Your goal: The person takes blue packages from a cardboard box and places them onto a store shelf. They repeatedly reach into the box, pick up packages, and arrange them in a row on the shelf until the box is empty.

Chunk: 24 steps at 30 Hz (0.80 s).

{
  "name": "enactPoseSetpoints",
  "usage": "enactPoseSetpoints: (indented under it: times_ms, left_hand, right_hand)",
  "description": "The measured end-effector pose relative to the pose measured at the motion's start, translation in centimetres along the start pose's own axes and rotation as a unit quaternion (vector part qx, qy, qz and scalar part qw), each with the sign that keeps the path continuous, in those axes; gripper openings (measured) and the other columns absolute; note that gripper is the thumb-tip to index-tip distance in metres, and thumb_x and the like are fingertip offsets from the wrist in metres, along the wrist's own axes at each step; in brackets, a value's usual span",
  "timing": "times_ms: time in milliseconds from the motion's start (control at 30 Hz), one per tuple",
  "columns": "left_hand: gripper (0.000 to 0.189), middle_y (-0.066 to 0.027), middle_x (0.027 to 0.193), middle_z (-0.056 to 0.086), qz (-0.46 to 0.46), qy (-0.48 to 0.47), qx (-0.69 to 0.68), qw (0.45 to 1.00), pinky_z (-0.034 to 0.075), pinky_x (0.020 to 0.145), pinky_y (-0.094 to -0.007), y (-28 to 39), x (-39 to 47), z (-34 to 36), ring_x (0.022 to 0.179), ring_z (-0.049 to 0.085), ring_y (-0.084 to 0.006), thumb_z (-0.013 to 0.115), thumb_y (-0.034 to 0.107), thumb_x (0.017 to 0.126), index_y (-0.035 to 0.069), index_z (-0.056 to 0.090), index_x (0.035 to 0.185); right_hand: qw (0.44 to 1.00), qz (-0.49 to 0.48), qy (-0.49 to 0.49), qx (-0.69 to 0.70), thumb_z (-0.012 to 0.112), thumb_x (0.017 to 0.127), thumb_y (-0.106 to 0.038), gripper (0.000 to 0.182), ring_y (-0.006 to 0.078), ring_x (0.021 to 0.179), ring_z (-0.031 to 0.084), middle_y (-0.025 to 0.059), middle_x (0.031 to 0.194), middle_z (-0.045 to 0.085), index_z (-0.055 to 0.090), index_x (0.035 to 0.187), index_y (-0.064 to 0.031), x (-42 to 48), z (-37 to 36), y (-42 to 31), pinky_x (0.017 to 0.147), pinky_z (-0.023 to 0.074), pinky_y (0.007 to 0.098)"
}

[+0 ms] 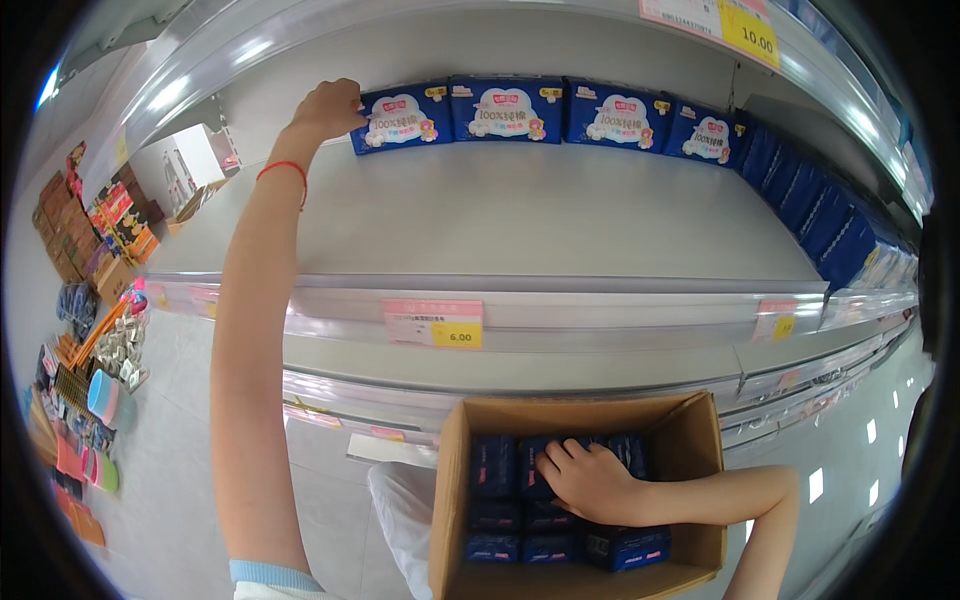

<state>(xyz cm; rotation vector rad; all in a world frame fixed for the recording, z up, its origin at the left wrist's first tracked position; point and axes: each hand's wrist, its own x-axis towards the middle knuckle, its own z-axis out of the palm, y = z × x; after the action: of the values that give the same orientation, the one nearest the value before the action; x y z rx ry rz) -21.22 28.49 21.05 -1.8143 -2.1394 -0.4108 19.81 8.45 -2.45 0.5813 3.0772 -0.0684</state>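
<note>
On the shelf, a row of blue sanitary-pad packs stands against the back panel. My left hand (328, 111) reaches up to the leftmost pack (401, 118), its fingers closed around the pack's left end. A second pack (506, 110) and a third (616, 116) stand to its right, labels facing out. Below the shelf edge, my right hand (592, 480) is inside an open cardboard box (450, 495). Its bent fingers rest on a blue pack (531, 474) among several others; whether they grip it is hidden. One pack (634, 549) lies near the box's front right.
More blue packs (795, 191) line the shelf's right side. A clear price rail (337, 307) runs along the front of the shelf (525, 217), with another shelf tier (525, 367) beneath. A trousered leg (405, 517) is beside the box. Buckets (103, 397) and other goods stand at left.
</note>
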Motion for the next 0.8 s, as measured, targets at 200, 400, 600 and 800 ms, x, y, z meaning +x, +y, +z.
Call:
enactPoseSetpoints:
  times_ms: [200,400,600,800]
  left_hand:
    - [0.037,-0.0021,0.12,0.055,0.1,-0.139,-0.079,0.982,0.046,0.084,-0.0365,-2.1,0.6,0.8,0.107,0.051,-0.0221,0.066,0.039,0.076,0.019,0.062,0.108]
    - [0.046,-0.0019,0.118,0.058,0.025,-0.202,-0.088,0.975,0.048,0.082,-0.0375,-1.4,-0.6,0.4,0.107,0.056,-0.0197,0.058,0.042,0.081,0.019,0.055,0.121]
    - [0.038,-0.0037,0.099,0.064,0.055,-0.173,-0.065,0.981,0.049,0.08,-0.0303,-1.8,-0.2,-0.3,0.088,0.062,-0.0144,0.056,0.036,0.079,0.016,0.061,0.11]
    - [0.036,-0.0049,0.09,0.066,0.089,-0.163,-0.102,0.977,0.051,0.079,-0.0255,-0.8,-0.6,0.0,0.078,0.062,-0.0113,0.055,0.036,0.079,0.013,0.062,0.106]
  right_hand:
    - [0.999,0.032,0.022,-0.016,0.066,0.069,-0.016,0.029,0.0238,0.08,0.057,0.0121,0.086,0.055,0.057,0.093,-0.0015,0.3,2.6,-0.2,0.06,0.0484,0.0315]
    - [0.99,0.131,-0.029,-0.044,0.07,0.064,-0.015,0.043,0.0256,0.087,0.056,0.0141,0.092,0.055,0.054,0.1,0.0023,1.0,2.7,0.6,0.065,0.0487,0.0313]
    - [0.994,0.102,-0.001,0.036,0.081,0.056,-0.023,0.075,0.0279,0.097,0.052,0.0167,0.103,0.052,0.047,0.114,0.0094,0.4,2.4,0.4,0.073,0.0493,0.0343]
    - [0.992,0.108,-0.024,0.064,0.083,0.053,-0.023,0.075,0.0279,0.098,0.051,0.0172,0.104,0.05,0.047,0.112,0.0075,0.9,2.7,0.9,0.073,0.0489,0.0341]
